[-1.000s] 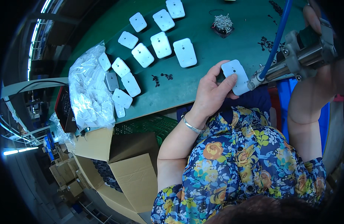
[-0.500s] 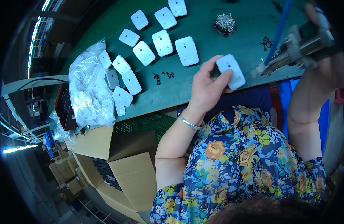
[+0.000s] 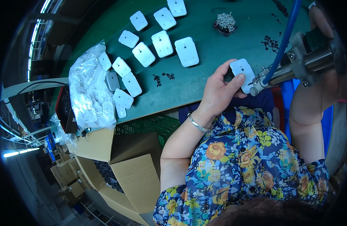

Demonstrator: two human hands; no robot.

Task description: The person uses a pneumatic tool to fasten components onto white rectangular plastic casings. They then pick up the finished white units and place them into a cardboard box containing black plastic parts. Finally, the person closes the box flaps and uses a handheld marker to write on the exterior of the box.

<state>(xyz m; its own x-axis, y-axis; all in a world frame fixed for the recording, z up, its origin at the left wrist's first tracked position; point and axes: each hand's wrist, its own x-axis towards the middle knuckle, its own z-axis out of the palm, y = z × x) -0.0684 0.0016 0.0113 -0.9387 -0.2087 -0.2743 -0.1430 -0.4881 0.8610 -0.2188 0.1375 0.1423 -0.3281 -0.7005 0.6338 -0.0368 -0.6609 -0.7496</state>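
Cool bluish light falls on your worktop (image 3: 184, 84) in the middle of the frame, while the background at lower left sinks into gloom. You have a long strip light (image 3: 32, 49) glowing at upper left and a shorter tube (image 3: 21, 152) lower down that side. Glare streaks the plastic bag (image 3: 88, 90); the white casings (image 3: 162, 44) look nearly washed out. Black swallows the corners, edges bow toward the rim, and your right hand (image 3: 321, 23) looks soft and shadowed.

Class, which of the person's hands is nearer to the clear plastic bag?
Left. The left hand, holding a white piece, is to the right of the bag; the right hand, gripping the metal tool, is much farther right.
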